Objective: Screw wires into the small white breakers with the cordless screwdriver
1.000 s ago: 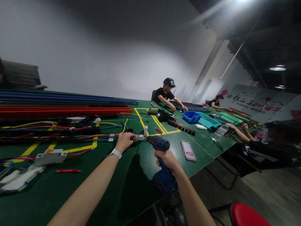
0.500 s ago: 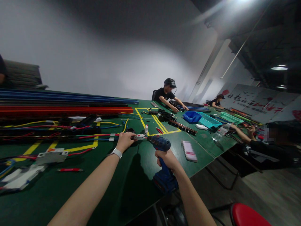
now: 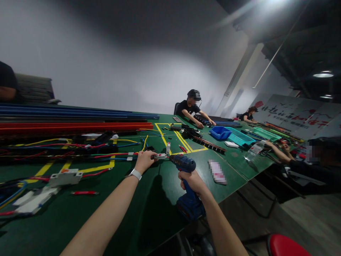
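My right hand [image 3: 194, 180] is wrapped round the handle of a blue cordless drill [image 3: 186, 164], whose nose points left. Its tip is close to a small white circuit breaker [image 3: 160, 156]; whether they touch I cannot tell. Gripped in my left hand [image 3: 145, 160], the breaker lies on its side at the end of red, green and blue wires [image 3: 121, 155]. Another small white breaker [image 3: 168, 148] stands upright just behind it. On the left a larger white breaker [image 3: 66, 176] has a red wire attached. A short red wire [image 3: 85, 193] lies in front of it.
Long red rails [image 3: 80, 127] and blue rails [image 3: 80, 113] lie along the back left. A blue bin [image 3: 220, 133], a turquoise tray [image 3: 241, 137], a water bottle [image 3: 253, 152] and a phone [image 3: 217, 172] are on the right. Co-workers sit across and to the right; a red stool [image 3: 287, 246] stands below.
The whole view has shifted slightly, so the scene sits a little farther right. Both hands keep their grips, and the drill stays at the breaker's end.
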{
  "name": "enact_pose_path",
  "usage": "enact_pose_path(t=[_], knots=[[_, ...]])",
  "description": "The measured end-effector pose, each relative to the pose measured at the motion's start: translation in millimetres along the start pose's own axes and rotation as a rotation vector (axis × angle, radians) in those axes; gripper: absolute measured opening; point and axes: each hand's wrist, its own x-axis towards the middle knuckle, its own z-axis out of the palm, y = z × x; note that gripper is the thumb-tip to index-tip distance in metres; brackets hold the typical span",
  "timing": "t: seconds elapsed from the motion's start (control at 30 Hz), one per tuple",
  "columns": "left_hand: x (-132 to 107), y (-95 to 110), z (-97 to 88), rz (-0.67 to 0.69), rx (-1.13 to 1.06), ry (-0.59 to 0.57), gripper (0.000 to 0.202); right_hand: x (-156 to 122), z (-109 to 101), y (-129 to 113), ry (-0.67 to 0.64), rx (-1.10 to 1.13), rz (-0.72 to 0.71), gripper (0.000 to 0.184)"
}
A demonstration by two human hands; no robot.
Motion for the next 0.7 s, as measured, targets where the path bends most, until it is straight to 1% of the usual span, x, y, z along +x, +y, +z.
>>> enact_pose_path(t=[0.23, 0.43, 0.7], knots=[[-2.0, 6.9, -5.4, 0.006, 0.016, 0.002, 0.025, 1.1, -2.8, -2.6, -0.038, -0.01, -0.021, 0.01], [-2.6, 14.4, -9.4, -0.013, 0.04, -0.008, 0.025, 0.7, -1.9, 0.9, -0.002, 0.01, -0.056, 0.012], [-4.6, 19.3, -11.5, -0.007, 0.072, -0.02, 0.025, -6.3, -1.4, -7.8, 0.005, 0.005, -0.058, 0.013]])
